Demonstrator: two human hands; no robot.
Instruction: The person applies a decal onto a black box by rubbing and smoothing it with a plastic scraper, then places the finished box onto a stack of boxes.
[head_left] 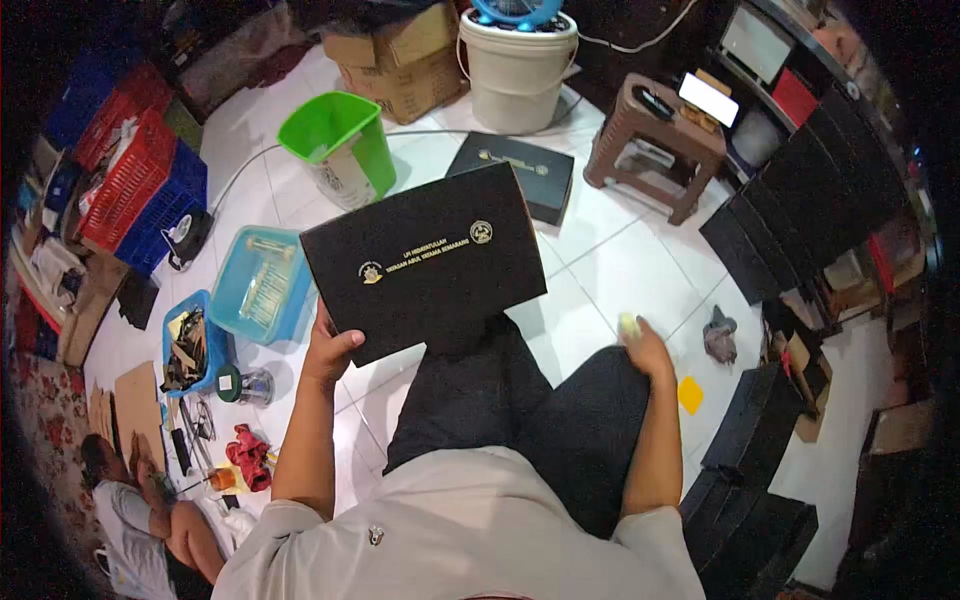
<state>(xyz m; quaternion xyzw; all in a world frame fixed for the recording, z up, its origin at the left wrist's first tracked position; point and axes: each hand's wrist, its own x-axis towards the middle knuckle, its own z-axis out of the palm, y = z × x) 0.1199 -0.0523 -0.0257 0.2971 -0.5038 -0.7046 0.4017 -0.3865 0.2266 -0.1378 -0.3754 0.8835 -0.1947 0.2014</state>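
Observation:
A black box with gold lettering and two round emblems is held up, tilted, over my lap. My left hand grips its lower left corner, with the thumb on the top face and the other fingers hidden beneath. Beside my right knee, my right hand is closed around a small pale-yellow piece; its kind I cannot make out. Beyond the held box, a second black box with similar gold print lies on the white tiled floor.
A green bin, white bucket and brown stool stand ahead. Blue containers sit at left, near another person. Several black boxes are stacked at right, near a grey crumpled item.

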